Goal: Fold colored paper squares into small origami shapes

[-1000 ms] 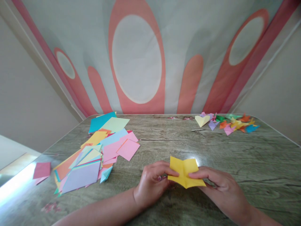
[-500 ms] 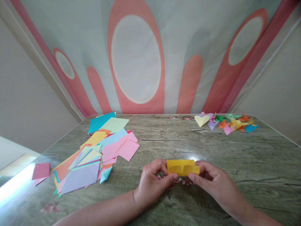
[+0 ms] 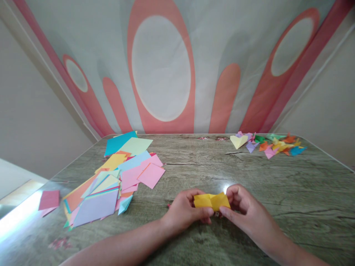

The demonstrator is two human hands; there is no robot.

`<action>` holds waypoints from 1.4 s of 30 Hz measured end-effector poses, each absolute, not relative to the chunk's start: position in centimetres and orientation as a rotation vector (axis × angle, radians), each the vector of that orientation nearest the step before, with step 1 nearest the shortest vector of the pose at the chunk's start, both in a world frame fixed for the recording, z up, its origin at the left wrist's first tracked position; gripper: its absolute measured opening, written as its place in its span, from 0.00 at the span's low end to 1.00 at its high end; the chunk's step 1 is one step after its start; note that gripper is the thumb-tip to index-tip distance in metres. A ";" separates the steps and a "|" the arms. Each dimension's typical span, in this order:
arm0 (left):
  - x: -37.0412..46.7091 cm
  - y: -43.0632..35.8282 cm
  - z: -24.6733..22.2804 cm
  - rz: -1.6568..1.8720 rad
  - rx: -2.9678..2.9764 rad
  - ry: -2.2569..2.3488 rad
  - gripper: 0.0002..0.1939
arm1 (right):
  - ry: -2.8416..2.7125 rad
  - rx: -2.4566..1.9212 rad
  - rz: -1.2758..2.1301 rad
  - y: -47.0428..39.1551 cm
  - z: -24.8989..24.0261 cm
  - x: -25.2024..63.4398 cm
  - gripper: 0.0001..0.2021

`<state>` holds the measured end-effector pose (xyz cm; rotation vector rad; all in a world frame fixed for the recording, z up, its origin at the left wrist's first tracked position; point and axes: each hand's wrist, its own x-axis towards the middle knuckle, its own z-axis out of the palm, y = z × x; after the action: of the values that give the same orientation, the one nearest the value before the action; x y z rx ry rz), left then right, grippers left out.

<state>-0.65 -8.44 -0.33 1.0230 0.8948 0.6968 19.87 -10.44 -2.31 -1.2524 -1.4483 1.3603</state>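
Note:
A folded yellow origami paper (image 3: 212,201) is held between both hands, just above the table near its front edge. It is a narrow strip with a crease down its middle, and its top layers gape a little. My left hand (image 3: 186,210) pinches the left end, thumb along the lower front edge. On the right end my right hand (image 3: 244,207) grips it between the thumb in front and the curled fingers behind. The fingers behind the paper are partly hidden.
Loose coloured paper sheets (image 3: 97,205) spread over the table's left side. Two pinkish squares (image 3: 49,199) lie at the left edge. Small folded paper figures (image 3: 280,146) cluster at the back right, beside a pale yellow paper heart (image 3: 238,141). A patterned wall hanging (image 3: 202,74) rises behind the wood-grain table (image 3: 194,159).
The yellow paper has shifted slightly left and down, and now bends at its middle crease with its layers parting. Both hands keep hold of its ends.

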 end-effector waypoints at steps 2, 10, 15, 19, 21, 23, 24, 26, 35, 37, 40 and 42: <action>-0.6 -8.6 -0.3 0.653 1.059 0.954 0.19 | -1.436 -1.230 1.375 -10.5 -2.1 19.6 0.17; -0.5 -9.1 -0.1 0.604 1.224 1.108 0.18 | -1.730 -1.381 1.326 -10.4 -1.5 19.8 0.15; -0.4 -8.8 0.0 0.470 1.161 1.031 0.20 | -1.616 -1.350 1.367 -10.3 -0.7 20.1 0.16; -0.3 -8.8 0.3 0.482 1.157 1.034 0.21 | -1.533 -1.358 1.405 -9.9 -0.4 20.4 0.17; -0.3 -8.8 0.4 0.484 1.167 1.040 0.21 | -1.521 -1.336 1.484 -9.8 -0.5 20.3 0.18; -0.3 -8.8 0.4 0.474 1.191 1.038 0.20 | -1.513 -1.332 1.549 -9.7 -0.5 20.1 0.19; -0.3 -8.9 0.4 0.468 1.204 1.038 0.19 | -1.507 -1.337 1.558 -9.7 -0.6 20.1 0.19; -0.4 -8.9 0.2 0.457 1.226 1.035 0.18 | -1.500 -1.351 1.547 -9.8 -0.7 20.0 0.19; -0.9 -9.2 0.6 0.382 1.304 0.890 0.17 | -1.497 -1.342 1.551 -9.9 -0.9 20.3 0.19; -1.1 -9.0 1.3 0.470 1.308 0.843 0.22 | -1.531 -1.358 1.537 -9.9 -0.8 20.2 0.17; -1.3 -8.6 1.8 0.451 1.260 0.805 0.25 | -1.590 -1.379 1.519 -10.0 -0.9 19.9 0.14; -1.2 -8.5 1.6 0.446 1.286 0.879 0.24 | -1.632 -1.374 1.512 -10.2 -1.1 19.6 0.13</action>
<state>-1.19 -8.49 1.57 1.2865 0.8794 0.4461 19.64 -10.23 -1.09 -1.3740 -1.6323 1.5118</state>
